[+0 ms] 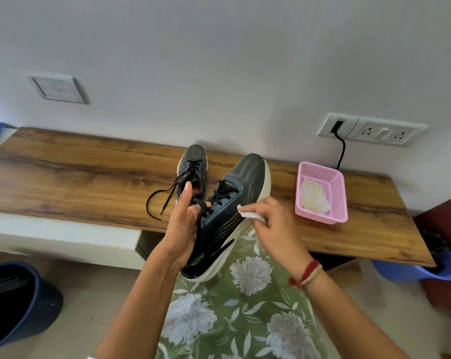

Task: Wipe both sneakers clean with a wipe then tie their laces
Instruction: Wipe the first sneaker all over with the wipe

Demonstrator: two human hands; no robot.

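A dark grey sneaker [227,218] with a white sole is lifted above the table's front edge, toe pointing away. My left hand [183,226] holds it at the collar, fingers inside the opening and thumb up. My right hand [273,226] pinches a folded white wipe [250,215] against the shoe's right side, near the laces. The second sneaker [193,167] stands on the wooden table [76,177] behind it, its black laces [162,200] loose and trailing to the left.
A pink mesh basket [333,203] with a crumpled white wipe inside sits on the table to the right. A black cable hangs from a wall socket [369,129]. A dark bin [17,301] stands on the floor at left, a blue one [431,270] at right.
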